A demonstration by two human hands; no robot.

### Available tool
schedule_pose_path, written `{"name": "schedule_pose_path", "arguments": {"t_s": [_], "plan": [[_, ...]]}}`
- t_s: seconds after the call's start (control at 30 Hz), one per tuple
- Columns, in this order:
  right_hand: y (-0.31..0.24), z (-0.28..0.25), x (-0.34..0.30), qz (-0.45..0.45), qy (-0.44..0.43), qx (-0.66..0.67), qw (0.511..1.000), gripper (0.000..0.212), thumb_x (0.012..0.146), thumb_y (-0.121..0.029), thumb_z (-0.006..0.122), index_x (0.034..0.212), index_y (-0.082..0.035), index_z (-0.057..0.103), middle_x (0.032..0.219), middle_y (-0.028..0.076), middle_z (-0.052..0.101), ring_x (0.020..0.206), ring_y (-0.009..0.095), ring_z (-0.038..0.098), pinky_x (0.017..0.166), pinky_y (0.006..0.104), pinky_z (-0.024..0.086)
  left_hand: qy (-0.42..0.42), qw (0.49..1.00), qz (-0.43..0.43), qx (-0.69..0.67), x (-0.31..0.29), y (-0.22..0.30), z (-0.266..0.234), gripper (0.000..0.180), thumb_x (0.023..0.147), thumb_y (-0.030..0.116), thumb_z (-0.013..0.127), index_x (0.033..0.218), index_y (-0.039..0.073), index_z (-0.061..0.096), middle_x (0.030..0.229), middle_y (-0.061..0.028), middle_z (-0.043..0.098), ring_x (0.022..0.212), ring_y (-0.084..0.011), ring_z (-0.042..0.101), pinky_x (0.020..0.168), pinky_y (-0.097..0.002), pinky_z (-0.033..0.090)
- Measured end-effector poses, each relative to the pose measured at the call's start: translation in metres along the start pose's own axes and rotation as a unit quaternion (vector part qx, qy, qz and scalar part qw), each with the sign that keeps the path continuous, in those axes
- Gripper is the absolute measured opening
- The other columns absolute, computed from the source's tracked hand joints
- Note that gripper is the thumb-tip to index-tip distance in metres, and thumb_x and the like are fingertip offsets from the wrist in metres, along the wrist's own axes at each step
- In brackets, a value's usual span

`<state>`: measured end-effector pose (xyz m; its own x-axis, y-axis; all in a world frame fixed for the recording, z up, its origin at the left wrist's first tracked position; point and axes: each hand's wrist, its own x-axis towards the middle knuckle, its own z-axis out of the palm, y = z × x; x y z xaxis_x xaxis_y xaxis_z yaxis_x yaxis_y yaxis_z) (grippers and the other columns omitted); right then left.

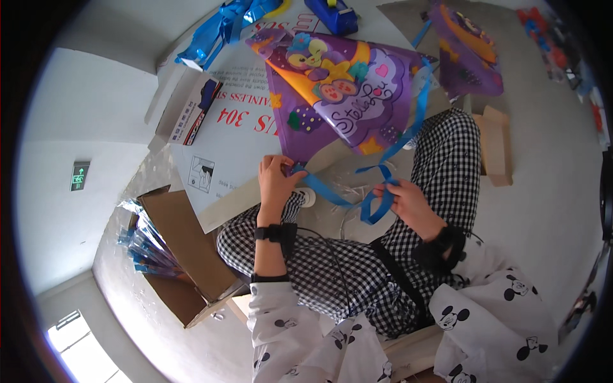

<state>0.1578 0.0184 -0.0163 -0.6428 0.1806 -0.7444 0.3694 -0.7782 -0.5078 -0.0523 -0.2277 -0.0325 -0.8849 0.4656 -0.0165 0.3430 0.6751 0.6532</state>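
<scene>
A purple printed kite-like sheet [348, 83] with a cartoon figure and an orange band lies over the table's near edge, partly folded. My left hand [274, 180] is closed at its lower corner, pinching the end of a blue ribbon [327, 195] there. To the right, my right hand [408, 203] pinches the same ribbon near a loop that hangs below the fingers. From that loop the ribbon runs up along the sheet's right edge. How the ribbon joins the corner is hidden by the left fingers.
The table [236, 147] has a white printed covering. On it are a blue ribbon bundle [220, 29], a blue tape dispenser [333, 14] and a narrow box [191, 112]. Another purple sheet [469, 60] lies far right. A carton [185, 236] of wrapped packages stands left; an opened carton [496, 143], right.
</scene>
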Motion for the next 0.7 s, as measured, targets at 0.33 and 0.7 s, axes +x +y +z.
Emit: {"name": "schedule_pose_path", "arguments": {"t_s": [0.33,0.7], "plan": [[-0.245,-0.042,-0.123,-0.432,0.137,-0.349,0.82,0.021,0.099,-0.013,0.057,0.113,0.002,0.062,0.11,0.01,0.068,0.093,0.014,0.063,0.085,0.0302,0.05,0.003,0.979,-0.182,0.09,-0.023,-0.013,-0.026,0.035,0.082,0.014,0.07,0.109,0.002,0.052,0.099,-0.0182,0.067,0.095,-0.0393,0.065,0.075,-0.0476,0.051],[-0.374,0.139,-0.081,-0.357,0.039,-0.643,0.677,0.017,0.098,-0.018,0.061,0.106,-0.003,0.064,0.096,0.001,0.066,0.09,0.009,0.06,0.08,0.0251,0.047,0.082,0.963,-0.133,0.219,-0.006,-0.022,-0.105,0.022,0.089,0.011,0.061,0.109,0.004,0.06,0.117,-0.0166,0.063,0.11,-0.0349,0.06,0.089,-0.0435,0.049]]}}
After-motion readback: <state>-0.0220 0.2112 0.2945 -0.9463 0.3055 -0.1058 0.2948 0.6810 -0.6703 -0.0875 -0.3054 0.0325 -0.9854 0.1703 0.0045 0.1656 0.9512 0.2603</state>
